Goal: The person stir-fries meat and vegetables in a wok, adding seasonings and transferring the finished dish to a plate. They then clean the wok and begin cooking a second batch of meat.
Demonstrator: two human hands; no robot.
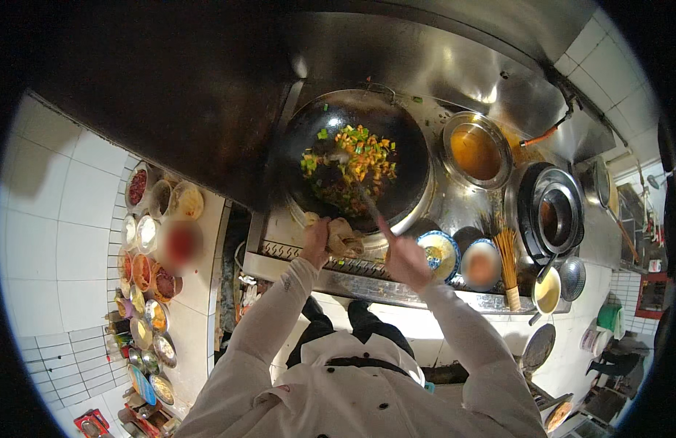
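My left hand [316,240] grips a folded beige cloth [344,239] at the near rim of a large dark wok [409,137]. Held in my right hand [410,264] is a long-handled cooking utensil [372,206], whose blurred head reaches into the wok; ladle or spatula, I cannot tell. Chopped green and orange pieces of food [365,150] lie across the middle of the wok. The wok sits on a steel stove [444,202]. Just right of my right hand stands a blue-rimmed bowl [446,246].
Beyond the wok's right side is a pot of brown liquid [475,153]. A bamboo wok brush [507,263], stacked pans [557,213] and a perforated skimmer [572,278] stand further right. Several ingredient bowls [147,230] line the left counter [206,257]. A steel wall [425,55] rises behind the stove.
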